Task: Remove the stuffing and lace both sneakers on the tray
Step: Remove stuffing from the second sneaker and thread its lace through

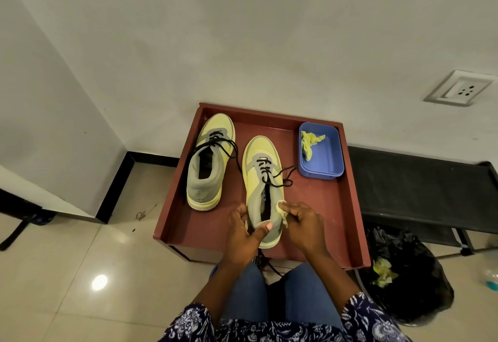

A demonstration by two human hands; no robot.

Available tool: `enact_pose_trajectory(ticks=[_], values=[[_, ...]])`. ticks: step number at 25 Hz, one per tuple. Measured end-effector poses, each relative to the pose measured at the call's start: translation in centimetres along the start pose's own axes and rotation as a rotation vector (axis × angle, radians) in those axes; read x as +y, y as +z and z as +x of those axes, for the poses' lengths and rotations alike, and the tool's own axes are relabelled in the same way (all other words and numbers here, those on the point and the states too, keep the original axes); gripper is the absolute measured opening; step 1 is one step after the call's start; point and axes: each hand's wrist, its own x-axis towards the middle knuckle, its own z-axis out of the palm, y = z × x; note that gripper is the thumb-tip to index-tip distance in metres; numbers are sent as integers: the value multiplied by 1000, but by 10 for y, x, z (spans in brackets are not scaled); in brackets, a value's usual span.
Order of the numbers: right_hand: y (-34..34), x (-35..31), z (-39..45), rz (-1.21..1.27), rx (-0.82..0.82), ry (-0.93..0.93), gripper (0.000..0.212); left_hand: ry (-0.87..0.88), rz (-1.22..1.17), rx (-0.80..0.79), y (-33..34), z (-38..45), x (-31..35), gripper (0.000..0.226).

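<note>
Holding the near sneaker [262, 188] by its heel, I keep my left hand [244, 234] wrapped round the collar, thumb pressed on the back rim. My right hand [301, 223] pinches a wad of yellow paper [283, 211] at the shoe's mouth, at about three o'clock from the heel. The shoe sits at the six o'clock edge of the red tray [347, 207], toe pointing to twelve. The other sneaker [210, 164] lies at ten o'clock, its black laces [229, 150] threaded partway and trailing loose. A blue tub [322, 151] at two o'clock already holds one crumpled yellow piece [310, 143].

I think more stuffing may be lodged deep toward the toe, though the opening is too dark to tell. If I tug fast, the paper could tear and leave a scrap inside. The loose lace ends [285, 177] beside my shoe could snag on my fingers and pull out of the eyelets. And with the heel so near the tray's edge, a hard pull might drag the shoe off it.
</note>
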Motion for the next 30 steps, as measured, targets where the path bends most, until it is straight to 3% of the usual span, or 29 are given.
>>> enact_pose_trajectory(ticks=[5,10,17,25,30], values=[[-5,-12,-1,-210,-109,-176,35,31,-46,22,2,1,-7,65],[4,-51,43,-472,-139,-618,42,41,-62,26,2,-2,-8,86],[18,-78,63,-995,-516,-577,31,41,-42,39,1,-1,-12,86],[24,-51,67,-943,-668,-700,35,53,-50,32,2,0,-12,81],[21,-45,72,-929,-718,-890,27,65,-63,34,2,-3,-10,79]])
